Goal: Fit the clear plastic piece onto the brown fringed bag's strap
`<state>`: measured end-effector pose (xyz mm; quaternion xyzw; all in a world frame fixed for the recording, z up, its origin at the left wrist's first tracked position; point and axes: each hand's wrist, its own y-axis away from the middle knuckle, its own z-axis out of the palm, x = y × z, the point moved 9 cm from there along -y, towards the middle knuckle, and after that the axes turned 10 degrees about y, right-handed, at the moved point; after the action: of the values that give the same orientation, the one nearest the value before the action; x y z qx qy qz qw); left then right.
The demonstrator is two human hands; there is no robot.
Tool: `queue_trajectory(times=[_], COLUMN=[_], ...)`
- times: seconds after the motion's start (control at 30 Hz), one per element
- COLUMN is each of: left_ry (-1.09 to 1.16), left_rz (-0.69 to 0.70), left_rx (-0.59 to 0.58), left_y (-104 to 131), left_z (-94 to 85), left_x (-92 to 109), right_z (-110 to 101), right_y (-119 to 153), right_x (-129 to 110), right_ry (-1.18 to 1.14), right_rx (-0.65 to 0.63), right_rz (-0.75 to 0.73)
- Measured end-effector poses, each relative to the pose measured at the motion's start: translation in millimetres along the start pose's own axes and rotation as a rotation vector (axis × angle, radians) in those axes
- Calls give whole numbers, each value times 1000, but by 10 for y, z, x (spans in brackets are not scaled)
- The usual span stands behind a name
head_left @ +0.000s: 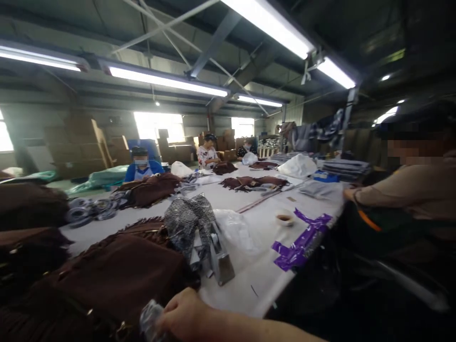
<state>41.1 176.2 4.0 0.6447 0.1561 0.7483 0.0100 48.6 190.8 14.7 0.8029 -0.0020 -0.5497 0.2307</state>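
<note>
My right hand (pixel 187 313) reaches in from the lower right, its fingers closed on a crumpled piece of clear plastic (pixel 150 319). Just beyond it, dark brown cloth (pixel 124 270) with a fringed edge and small metal fittings is spread over the near left of the table. A tape dispenser (pixel 223 263) stands past my wrist. Against it leans a grey, speckled crumpled bag or sheet (pixel 188 218). My left hand is out of view.
A tape roll (pixel 284 218) and purple plastic packaging (pixel 302 244) lie along the white table's (pixel 245 285) right edge. Clear plastic (pixel 237 230) and rolled grey pieces (pixel 80 211) lie farther back. A co-worker (pixel 402 190) sits at right; several others work at the far side.
</note>
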Motion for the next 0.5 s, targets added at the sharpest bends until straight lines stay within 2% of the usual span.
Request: queue_trajectory(times=[0.07,0.17,0.2,0.23,0.33,0.4,0.43,0.5], left_ry=[-47,-229,-322,-432,-706,-710,-595,-206], left_rz=[-56,-156,-189,-242,-547,-740,-753,-595], left_rx=[141,540,641,688,640,623,604,471], left_y=[-13,224,320,386,502,625,668,667], left_z=[117,-13,-66,-106,-332,-650,-800,-963], left_x=[-14,24,72,109,28,-142,-249,-431], right_z=[-29,-51,-47,-39,-10,-35,-10,79], right_y=[49,122,137,150,190,192,176,103], right_x=[5,-2,-2,-1,-11,-24,-44,-73], right_ry=[-1,35,49,63,73,24,-10,-73], right_rx=[11,-2,-15,-27,-37,16,2,-58], right_rz=[-16,-99,-125,-147,-187,-195,-211,-235])
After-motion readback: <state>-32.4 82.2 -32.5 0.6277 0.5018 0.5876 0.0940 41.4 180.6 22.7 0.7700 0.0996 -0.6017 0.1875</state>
